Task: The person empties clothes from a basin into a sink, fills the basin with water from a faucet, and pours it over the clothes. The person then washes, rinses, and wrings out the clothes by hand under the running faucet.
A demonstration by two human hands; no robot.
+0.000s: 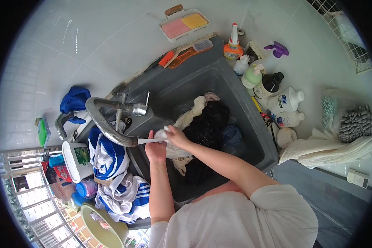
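A stream of water (pixel 146 141) runs from the curved metal faucet (pixel 111 132) onto my hands above the dark grey sink (pixel 239 93). My left hand (pixel 156 151) is closed at one side of a wet whitish cloth (pixel 166 133), its fingertips partly hidden by cloth and water. From the right, my right hand (pixel 177 137) grips the same cloth close beside it. Below them in the basin lie a cream garment (pixel 186 118), a black garment (pixel 211 124) and a dark blue piece of cloth (pixel 231 135).
Blue-and-white clothes (pixel 124 196) are heaped left of the sink, near a white tub (pixel 77 161) and a pale green bucket (pixel 105 229). Brushes (pixel 190 53) lie on the back rim. Several bottles (pixel 285 101) and a folded cream towel (pixel 326 151) line the right side.
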